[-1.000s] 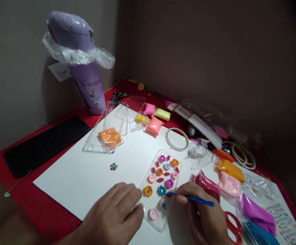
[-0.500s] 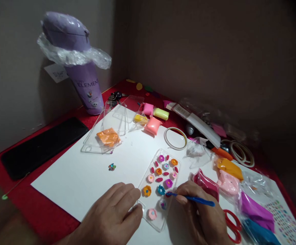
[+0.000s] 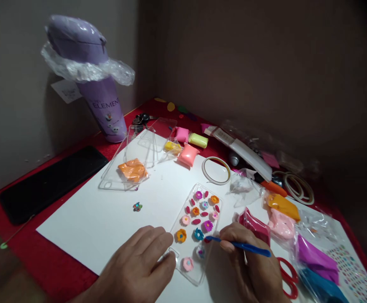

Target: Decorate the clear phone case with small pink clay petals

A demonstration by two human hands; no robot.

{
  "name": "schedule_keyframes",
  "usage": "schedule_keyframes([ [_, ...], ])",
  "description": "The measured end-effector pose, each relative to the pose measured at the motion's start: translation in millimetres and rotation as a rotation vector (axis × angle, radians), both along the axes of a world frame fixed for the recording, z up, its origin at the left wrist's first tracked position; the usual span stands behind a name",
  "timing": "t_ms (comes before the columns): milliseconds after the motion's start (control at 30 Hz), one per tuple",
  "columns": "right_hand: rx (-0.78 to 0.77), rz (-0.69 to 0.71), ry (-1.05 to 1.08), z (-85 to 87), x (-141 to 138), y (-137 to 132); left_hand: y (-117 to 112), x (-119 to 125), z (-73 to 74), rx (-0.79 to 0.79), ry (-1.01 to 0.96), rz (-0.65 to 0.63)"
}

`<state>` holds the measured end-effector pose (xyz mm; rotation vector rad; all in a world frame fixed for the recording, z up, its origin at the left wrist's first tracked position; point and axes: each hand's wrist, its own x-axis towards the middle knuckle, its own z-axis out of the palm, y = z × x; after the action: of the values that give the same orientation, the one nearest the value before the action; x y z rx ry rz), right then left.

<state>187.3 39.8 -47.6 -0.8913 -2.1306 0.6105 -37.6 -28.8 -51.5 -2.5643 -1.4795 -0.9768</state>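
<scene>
A clear phone case [image 3: 183,248] lies on the white sheet, dotted with small clay flowers and dark red oval pieces. My left hand [image 3: 142,261] rests at its lower left edge, fingers curled and close together, fingertips and thumb against the rim. In my right hand [image 3: 249,256], a slim blue modelling tool [image 3: 253,248] is pinched like a pen. Its tip touches a dark red oval piece [image 3: 206,240] near the case's right edge, beside the teal flower [image 3: 199,234]. A small cluster of shiny gems [image 3: 137,206] sits left of the case.
Wrapped clay packs, including a dark red one [image 3: 254,225] and a purple one [image 3: 317,259], lie on the right near red-handled scissors [image 3: 289,277]. Further back are a tape roll [image 3: 216,170] and more clear cases [image 3: 113,168]. A purple tumbler [image 3: 103,105] stands behind a black phone [image 3: 53,181].
The blue tool lies at a slightly different angle, its tip still by the same red oval piece. The whole view has shifted slightly. My left hand stays at the case's edge.
</scene>
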Motion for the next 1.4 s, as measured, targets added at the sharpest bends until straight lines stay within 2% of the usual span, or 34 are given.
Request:
schedule_keyframes([
  [200, -0.025, 0.003, -0.05, 0.8, -2.5, 1.7, 1.3, 0.1, -0.5, 0.009, -0.033, -0.013],
  [367, 0.003, 0.018, -0.014, 3.2, -3.8, 1.6, 1.3, -0.1, -2.6, 0.013, -0.026, -0.009],
  [700, -0.016, 0.041, -0.042, 4.0, -3.0, 0.3, 1.6, 0.9, 0.8, 0.036, -0.014, 0.007],
  [1400, -0.003, 0.029, -0.021, 4.1, -4.6, 0.2, 1.0, 1.2, -5.9, 0.02, -0.063, -0.011],
])
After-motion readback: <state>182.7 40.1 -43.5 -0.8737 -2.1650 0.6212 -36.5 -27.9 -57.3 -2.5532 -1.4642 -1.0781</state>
